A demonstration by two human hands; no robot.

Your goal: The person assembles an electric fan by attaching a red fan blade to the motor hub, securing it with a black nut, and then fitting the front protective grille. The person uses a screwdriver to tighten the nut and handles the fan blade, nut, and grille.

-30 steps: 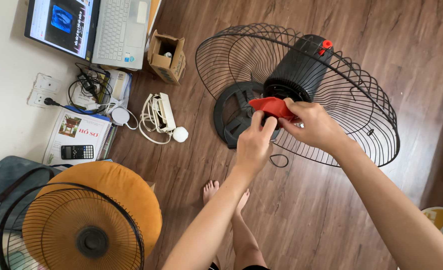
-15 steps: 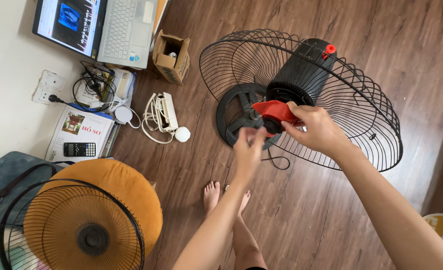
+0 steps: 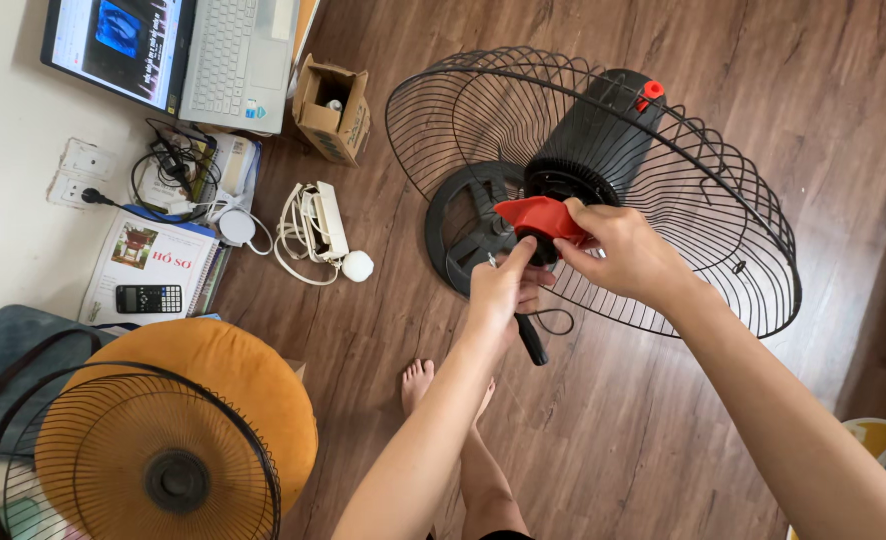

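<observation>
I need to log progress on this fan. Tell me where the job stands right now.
Done: the front grille is off and lies against the orange cushion. In hand: the right hand holds the red part at the motor housing, inside the rear grille; the left hand grips a black-handled tool there. Left: rear grille and red part remain on the fan.

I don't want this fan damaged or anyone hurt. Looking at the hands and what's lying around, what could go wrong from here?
1. The right hand pinches only one edge of the red fan part; it may twist or slip off the hub.
2. The left hand holds a black-handled tool right above the bare feet; if dropped, it could hit them.
3. The rear grille stands tilted on the fan base, so a hard push might tip it.
</observation>
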